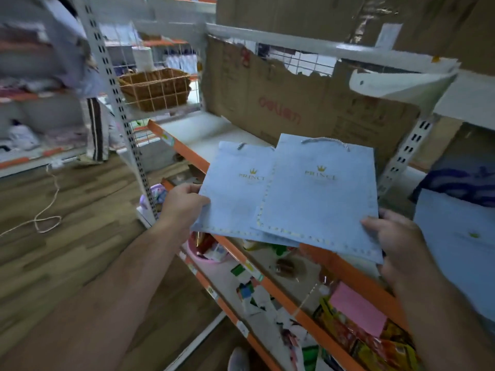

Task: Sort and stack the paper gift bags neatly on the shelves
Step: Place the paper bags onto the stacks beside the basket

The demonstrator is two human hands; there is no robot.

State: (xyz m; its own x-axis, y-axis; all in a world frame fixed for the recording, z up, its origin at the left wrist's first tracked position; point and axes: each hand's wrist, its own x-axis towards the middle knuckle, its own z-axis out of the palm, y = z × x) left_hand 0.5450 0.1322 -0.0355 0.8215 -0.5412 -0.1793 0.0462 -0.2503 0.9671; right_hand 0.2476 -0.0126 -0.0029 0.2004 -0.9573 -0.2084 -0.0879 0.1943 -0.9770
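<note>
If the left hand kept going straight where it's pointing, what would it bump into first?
Probably the shelf's orange front edge, just beyond the left hand, which already grips a blue gift bag. Depth is hard to judge.

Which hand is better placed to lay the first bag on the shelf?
Probably left: the left hand holds the lower bag beside the bare shelf; the right hand holds the upper bag, overlapping it.
</note>
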